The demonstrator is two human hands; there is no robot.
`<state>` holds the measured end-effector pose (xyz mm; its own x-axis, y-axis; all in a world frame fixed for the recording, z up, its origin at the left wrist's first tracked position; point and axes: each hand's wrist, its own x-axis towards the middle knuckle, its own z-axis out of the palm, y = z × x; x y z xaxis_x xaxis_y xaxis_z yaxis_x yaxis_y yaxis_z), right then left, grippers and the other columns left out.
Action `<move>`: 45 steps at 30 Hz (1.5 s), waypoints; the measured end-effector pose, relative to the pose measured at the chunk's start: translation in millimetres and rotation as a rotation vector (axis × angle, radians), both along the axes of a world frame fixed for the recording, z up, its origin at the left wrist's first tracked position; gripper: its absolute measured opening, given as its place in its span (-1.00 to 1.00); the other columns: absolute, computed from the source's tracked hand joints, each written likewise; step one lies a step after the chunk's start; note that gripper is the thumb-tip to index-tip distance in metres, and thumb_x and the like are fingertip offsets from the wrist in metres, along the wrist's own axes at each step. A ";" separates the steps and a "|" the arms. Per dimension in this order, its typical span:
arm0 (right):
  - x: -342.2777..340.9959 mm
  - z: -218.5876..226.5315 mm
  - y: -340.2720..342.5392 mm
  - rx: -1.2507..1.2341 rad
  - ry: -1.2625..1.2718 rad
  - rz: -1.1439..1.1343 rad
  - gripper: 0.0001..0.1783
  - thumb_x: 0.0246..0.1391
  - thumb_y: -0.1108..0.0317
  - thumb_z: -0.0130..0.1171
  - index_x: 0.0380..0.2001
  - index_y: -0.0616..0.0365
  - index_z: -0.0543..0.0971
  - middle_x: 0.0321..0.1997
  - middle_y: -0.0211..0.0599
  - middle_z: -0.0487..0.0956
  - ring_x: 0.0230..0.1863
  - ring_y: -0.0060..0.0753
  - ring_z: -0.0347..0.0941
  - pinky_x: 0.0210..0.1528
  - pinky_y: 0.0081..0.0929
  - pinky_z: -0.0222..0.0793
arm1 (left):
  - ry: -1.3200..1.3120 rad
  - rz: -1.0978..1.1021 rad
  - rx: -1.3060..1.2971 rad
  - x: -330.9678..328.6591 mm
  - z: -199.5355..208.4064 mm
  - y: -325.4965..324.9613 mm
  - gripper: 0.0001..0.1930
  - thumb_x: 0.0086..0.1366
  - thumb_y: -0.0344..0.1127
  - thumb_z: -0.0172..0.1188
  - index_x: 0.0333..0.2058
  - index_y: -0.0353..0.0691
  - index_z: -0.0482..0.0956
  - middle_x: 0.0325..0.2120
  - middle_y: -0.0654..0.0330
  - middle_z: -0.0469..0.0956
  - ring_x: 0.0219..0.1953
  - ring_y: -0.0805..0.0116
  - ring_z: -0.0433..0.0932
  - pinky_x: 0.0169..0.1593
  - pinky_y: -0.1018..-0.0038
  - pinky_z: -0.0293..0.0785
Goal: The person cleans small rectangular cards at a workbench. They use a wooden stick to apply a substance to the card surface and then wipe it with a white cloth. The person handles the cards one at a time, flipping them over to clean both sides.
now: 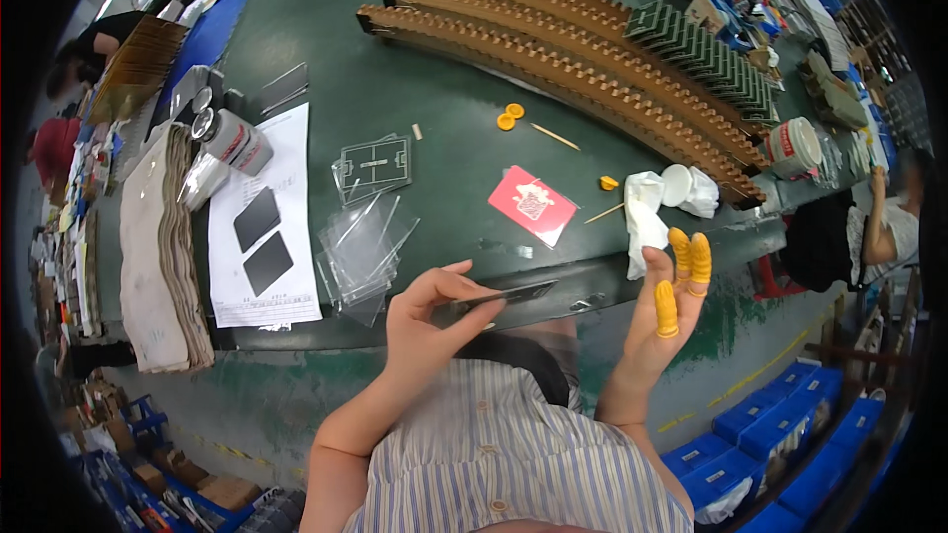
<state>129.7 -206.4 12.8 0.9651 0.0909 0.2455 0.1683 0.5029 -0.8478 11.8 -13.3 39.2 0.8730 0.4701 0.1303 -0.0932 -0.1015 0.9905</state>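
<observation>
Yellow finger cots (668, 312) cover three digits of the right hand (664, 321), which is raised at the near edge of the green table (449, 202), its digits apart and nothing seen in its grasp. The left hand (434, 311), bare, pinches a thin dark plate (528, 291) between thumb and fingers; the plate is over the table's near edge, between the hands, tilted almost edge-on. Just beyond the right hand lies a crumpled white wipe (647, 212). Farther left are a pink card (532, 205) and a toothpick (555, 136), with loose yellow cots (510, 116) beyond. To the left of the card, clear sheets (365, 257) lie in an uneven pile, with a white-lined plate (377, 166) on their far side. At left, two black plates (269, 264) rest on a printed paper (232, 281), a bottle (237, 141) at its far end and stacked cloths (153, 257) to its left. Long brown racks (513, 44) run across the far right, green boards (701, 59) standing in a row there.
</observation>
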 end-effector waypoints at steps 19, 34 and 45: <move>-37.7 25.2 16.6 -0.887 -0.816 0.067 -0.54 -0.29 0.23 0.35 -0.17 -0.21 0.56 0.00 -0.25 0.23 0.05 -0.18 0.14 0.00 -0.30 0.21 | -0.107 -0.016 0.333 -6.9 -2.4 2.5 -0.83 -0.07 -0.54 0.29 -0.45 -0.15 0.59 -0.42 0.25 0.63 -0.25 0.37 0.61 0.18 0.22 0.16; -47.3 19.5 40.9 -0.941 -0.847 0.135 -0.67 -0.18 0.16 0.31 -0.23 -0.34 0.61 0.06 -0.25 0.17 0.11 -0.16 -0.01 0.05 -0.31 0.09 | -0.124 -0.005 0.406 -9.9 -5.5 7.5 -0.84 -0.08 -0.51 0.25 -0.43 -0.18 0.60 -0.40 0.26 0.63 -0.27 0.42 0.60 0.16 0.25 0.20; -44.4 19.2 39.9 -1.008 -0.856 0.079 -0.44 -0.20 0.17 0.33 -0.05 -0.13 0.42 0.02 -0.19 0.06 0.10 -0.18 0.01 0.01 -0.37 0.14 | -0.117 0.055 0.547 -16.0 -4.0 12.7 -0.79 -0.12 -0.50 0.27 -0.43 -0.10 0.59 -0.44 0.36 0.62 -0.34 0.51 0.58 0.07 0.34 0.23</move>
<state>85.3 -166.5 32.0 0.5237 0.6400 0.5623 0.8333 -0.2475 -0.4944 -4.1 -0.6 35.2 0.8145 0.3511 0.4619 -0.1792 -0.6049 0.7758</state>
